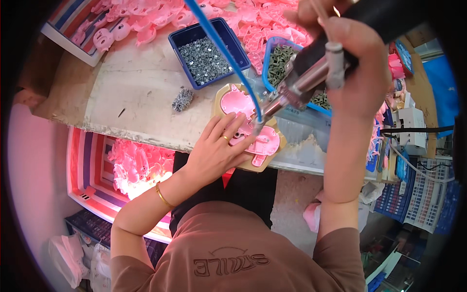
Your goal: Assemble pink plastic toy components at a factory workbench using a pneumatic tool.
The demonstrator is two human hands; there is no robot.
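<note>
**Left hand flat on the pink shell, driver in the right**

The left hand (221,146) lay palm down, its fingers stretched out and slightly parted, over a pink plastic shell (268,141); it rested on the shell without wrapping around it. The shell showed beyond the fingertips and to the right of the hand, seated in a tan holder (220,95) on the tabletop (131,97). Just past the left fingertips, the tip of a powered driver (314,73) reached down to the shell, slanting from the right hand (357,58), whose fingers were curled around the tool. A blue hose (219,41) ran down ahead of the left hand to near that tip.

Left of the shell and ahead of the left hand sat a bristly grey clump (183,100). Beyond it stood a dark blue tray (224,78) of small metal pieces. Below and left of the right hand, a light blue basket (266,63) held grey-green pieces. Farthest from the left hand, more pink parts (253,24) lay heaped across the back.
</note>
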